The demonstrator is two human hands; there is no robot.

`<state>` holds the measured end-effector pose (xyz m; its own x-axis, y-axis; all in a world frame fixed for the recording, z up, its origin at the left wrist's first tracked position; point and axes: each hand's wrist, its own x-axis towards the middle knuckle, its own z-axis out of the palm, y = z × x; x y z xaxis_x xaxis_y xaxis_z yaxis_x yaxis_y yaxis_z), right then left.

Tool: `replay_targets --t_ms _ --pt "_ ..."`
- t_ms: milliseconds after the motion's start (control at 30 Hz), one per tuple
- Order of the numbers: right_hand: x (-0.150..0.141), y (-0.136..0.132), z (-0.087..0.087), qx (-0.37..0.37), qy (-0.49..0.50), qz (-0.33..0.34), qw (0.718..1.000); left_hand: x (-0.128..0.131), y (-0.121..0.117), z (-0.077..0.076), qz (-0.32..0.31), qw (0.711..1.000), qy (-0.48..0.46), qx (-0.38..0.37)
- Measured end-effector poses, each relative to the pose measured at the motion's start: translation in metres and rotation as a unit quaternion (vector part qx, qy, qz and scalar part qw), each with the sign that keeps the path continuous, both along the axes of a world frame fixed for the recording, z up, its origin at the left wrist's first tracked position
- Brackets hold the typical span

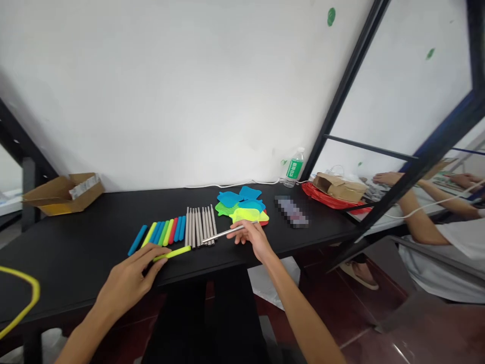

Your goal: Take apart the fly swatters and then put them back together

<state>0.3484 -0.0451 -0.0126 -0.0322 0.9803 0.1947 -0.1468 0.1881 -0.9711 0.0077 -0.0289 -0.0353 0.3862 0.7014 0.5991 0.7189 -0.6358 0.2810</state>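
Between its thumb and fingers, my left hand (131, 275) pinches a yellow plastic handle tube (180, 252) near the table's front edge. A thin silver metal rod (220, 235) is held by my right hand (253, 237), its far end pointing left toward the yellow tube; the two are apart. Behind my left hand lies a row of coloured handle tubes (166, 232) in blue, yellow, green and red. Beside them are several metal rods (199, 225) laid side by side. Mesh fly swatter heads (231, 198) in blue, green, yellow and red are piled just beyond my right hand.
An open cardboard box (64, 194) stands at the back left. A water bottle (294, 168) and a blurred-out flat object (291, 211) are to the right. Past a black metal frame (348, 76), a co-worker's arms (413, 202) reach over another table. A yellow loop (32, 288) shows at left.
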Motion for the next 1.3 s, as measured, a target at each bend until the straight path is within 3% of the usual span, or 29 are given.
replay_targets --t_ms 233,500,733,1033,1300 --pt "0.001 -0.004 0.005 0.030 -0.062 0.098 0.993 0.000 0.000 -0.005 0.012 1.000 0.012 0.013" --pt "0.000 -0.004 0.006 0.024 -0.056 0.129 0.990 0.000 0.002 -0.005 0.012 0.999 0.022 0.026" --pt "-0.004 -0.003 0.006 0.035 -0.042 0.136 0.989 -0.003 0.003 -0.008 -0.010 0.999 0.031 0.036" --pt "-0.008 -0.002 0.000 0.060 -0.030 0.125 0.990 0.005 -0.009 0.006 -0.051 0.997 0.063 -0.002" --pt "-0.010 0.001 -0.006 0.026 0.020 0.090 0.995 0.007 -0.014 0.009 -0.016 0.997 0.064 -0.046"
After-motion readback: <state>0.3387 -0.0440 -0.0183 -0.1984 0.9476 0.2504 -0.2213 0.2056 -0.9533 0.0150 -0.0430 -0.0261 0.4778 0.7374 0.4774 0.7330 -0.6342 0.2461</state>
